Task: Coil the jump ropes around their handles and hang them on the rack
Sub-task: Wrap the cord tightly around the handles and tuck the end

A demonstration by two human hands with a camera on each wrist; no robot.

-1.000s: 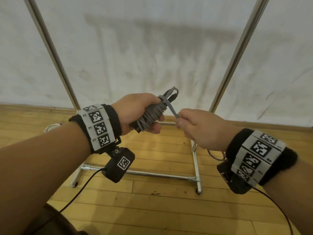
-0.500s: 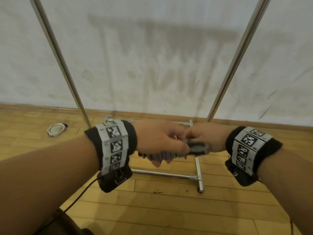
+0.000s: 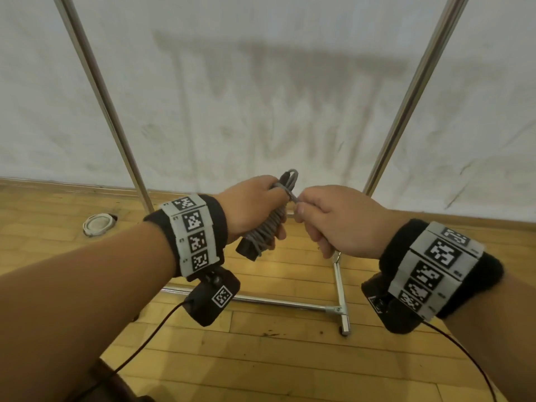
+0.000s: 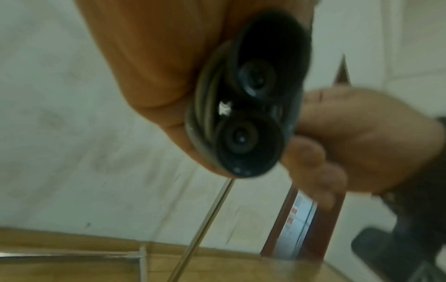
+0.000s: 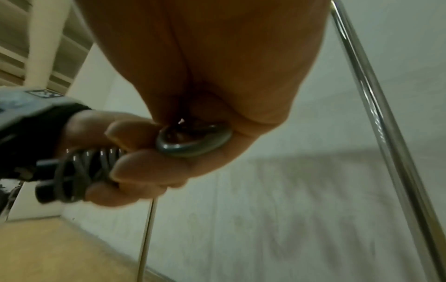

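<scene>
Left hand wrapped around the two black handles, grey rope coiled over them. Right hand just beside, fingers closed, pinching the rope's loose end. Bundle held in front of the rack, above wooden floor.

The head view looks forward and down past both forearms toward the far rack. Each wrist view looks close along its palm, upward. All share the coiled rope.
</scene>
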